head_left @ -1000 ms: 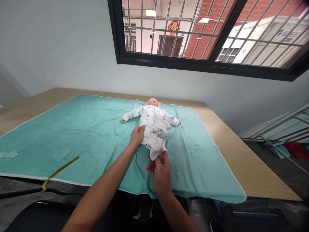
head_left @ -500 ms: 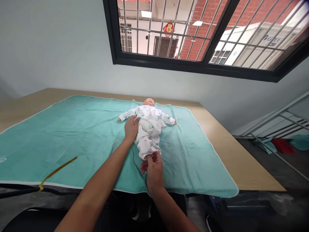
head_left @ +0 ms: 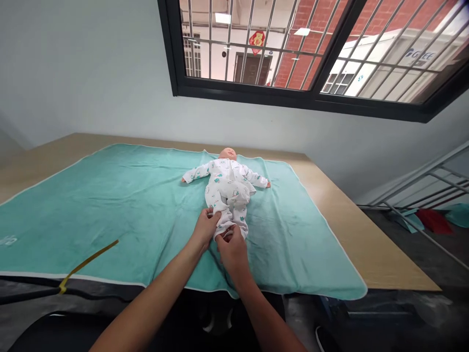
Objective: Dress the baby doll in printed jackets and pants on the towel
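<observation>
A baby doll [head_left: 228, 154] lies on its back on a teal blanket [head_left: 128, 195], head toward the wall and arms spread. It wears a white patterned top [head_left: 225, 169] and matching baby trousers [head_left: 240, 198]. My left hand [head_left: 205, 226] pinches the trouser leg on the left, near its lower end, with fingers closed on the cloth. Just below it, my right hand [head_left: 232, 247] is closed on the cuff of the same leg. The doll's feet are hidden by the cloth and my fingers.
The blanket covers most of a wooden table [head_left: 340, 220] against the wall. A yellow strap [head_left: 88, 256] tied to a black cable [head_left: 32, 295] reaches over the front edge at left. A barred window [head_left: 249, 49] is above, and a metal rack [head_left: 421, 181] stands at right.
My left hand has slid from the doll's waist down to the lower trouser leg. My right hand stays at the cuff, its fingers now curled more around the hem.
</observation>
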The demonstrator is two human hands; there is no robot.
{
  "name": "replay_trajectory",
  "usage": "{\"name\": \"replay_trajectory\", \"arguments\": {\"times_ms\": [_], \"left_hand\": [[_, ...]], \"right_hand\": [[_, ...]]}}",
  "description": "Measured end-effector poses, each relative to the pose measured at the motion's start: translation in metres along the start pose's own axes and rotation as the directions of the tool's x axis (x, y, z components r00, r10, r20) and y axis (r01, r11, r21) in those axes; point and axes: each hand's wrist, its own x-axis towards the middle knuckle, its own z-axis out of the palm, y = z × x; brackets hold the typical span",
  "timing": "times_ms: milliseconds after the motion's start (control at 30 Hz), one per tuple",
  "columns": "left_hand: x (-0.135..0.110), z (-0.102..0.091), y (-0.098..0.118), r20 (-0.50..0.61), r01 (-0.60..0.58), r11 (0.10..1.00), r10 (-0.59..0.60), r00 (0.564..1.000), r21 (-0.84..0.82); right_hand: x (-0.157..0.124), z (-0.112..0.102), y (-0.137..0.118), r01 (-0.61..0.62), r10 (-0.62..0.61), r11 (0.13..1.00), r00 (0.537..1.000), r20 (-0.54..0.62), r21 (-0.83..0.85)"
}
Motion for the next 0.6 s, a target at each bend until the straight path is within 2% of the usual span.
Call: {"name": "replay_trajectory", "arguments": {"times_ms": [67,167,333,400,467,600], "left_hand": [[0.002,0.000,0.001,0.024,-0.004,1.000,0.004,1.000,-0.013],[0.005,0.000,-0.001,0.025,-0.010,0.999,0.011,1.000,-0.033],[0.000,-0.004,-0.003,0.004,-0.015,0.999,0.015,1.000,-0.033],[-0.007,-0.006,-0.002,0.000,0.013,0.998,-0.013,1.000,-0.060],[-0.017,-0.007,-0.001,0.040,0.073,0.988,-0.068,0.997,-0.139],[-0.030,-0.001,0.003,0.252,0.277,0.929,-0.215,0.944,-0.247]], "right_hand": [[-0.001,-0.002,-0.002,0.031,-0.033,0.989,0.999,-0.015,-0.145],[-0.002,-0.009,-0.006,0.073,-0.069,0.929,0.997,0.023,-0.362],[0.003,-0.016,-0.017,0.058,0.003,0.767,0.996,0.095,-0.639],[0.006,-0.016,-0.022,0.060,0.013,0.731,0.995,0.101,-0.680],[0.008,-0.017,-0.025,0.060,0.018,0.735,0.994,0.108,-0.675],[0.016,-0.019,-0.026,0.058,0.051,0.812,0.984,0.169,-0.581]]}}
